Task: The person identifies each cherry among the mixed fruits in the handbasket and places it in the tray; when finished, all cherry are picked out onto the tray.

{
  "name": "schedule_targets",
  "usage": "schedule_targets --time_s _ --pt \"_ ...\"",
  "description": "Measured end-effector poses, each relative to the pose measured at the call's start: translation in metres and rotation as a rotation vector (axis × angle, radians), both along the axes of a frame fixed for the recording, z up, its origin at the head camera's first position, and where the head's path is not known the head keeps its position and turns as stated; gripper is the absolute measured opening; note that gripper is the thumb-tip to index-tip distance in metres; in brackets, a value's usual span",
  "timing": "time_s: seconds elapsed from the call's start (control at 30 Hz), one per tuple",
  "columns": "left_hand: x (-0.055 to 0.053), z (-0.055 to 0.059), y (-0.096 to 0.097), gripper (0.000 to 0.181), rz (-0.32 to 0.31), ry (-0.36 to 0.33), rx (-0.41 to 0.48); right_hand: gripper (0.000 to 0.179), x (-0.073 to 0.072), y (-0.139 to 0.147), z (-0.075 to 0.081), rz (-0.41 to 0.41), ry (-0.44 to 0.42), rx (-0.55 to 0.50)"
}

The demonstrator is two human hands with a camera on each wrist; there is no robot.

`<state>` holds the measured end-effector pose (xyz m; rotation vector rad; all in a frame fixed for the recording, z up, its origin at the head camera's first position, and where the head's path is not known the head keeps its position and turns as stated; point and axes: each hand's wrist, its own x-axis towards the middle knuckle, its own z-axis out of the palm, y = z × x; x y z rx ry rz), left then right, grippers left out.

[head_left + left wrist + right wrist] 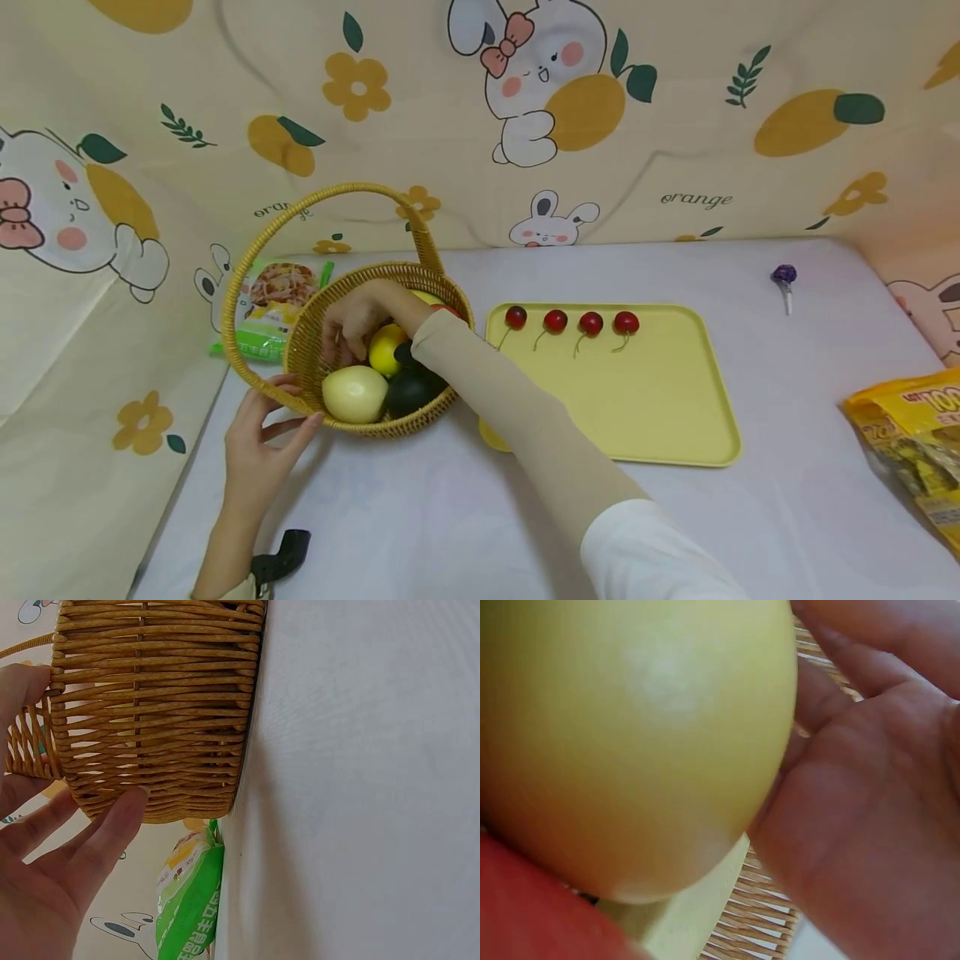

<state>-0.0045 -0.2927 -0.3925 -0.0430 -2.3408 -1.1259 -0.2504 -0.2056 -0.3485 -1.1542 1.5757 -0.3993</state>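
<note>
reaching down inside the wicker basket, the right hand curls its fingers around a yellow lemon, which lies just under its palm and looks smooth, rounded, with no clear long axis. the left hand, fingers straight, touches the basket's outer wall on the near side, farther from the lemon.

A round woven basket with a tall handle sits on the table. Inside lie a bright yellow lemon, a pale yellow fruit and a dark fruit.
</note>
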Motion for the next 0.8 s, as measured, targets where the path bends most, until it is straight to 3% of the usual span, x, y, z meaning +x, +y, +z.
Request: schedule_targets --time_s 0.27,0.8 --pt "0.0002 -0.0010 -0.0006 0.043 0.011 -0.002 -0.010 0.037 0.0005 0.0006 -0.0032 0.021 -0.006 -0.010" --pt "0.0004 0.0013 -0.0001 0.041 -0.004 0.009 -0.008 0.034 0.0092 -0.0058 0.0055 0.124 0.157 0.041"
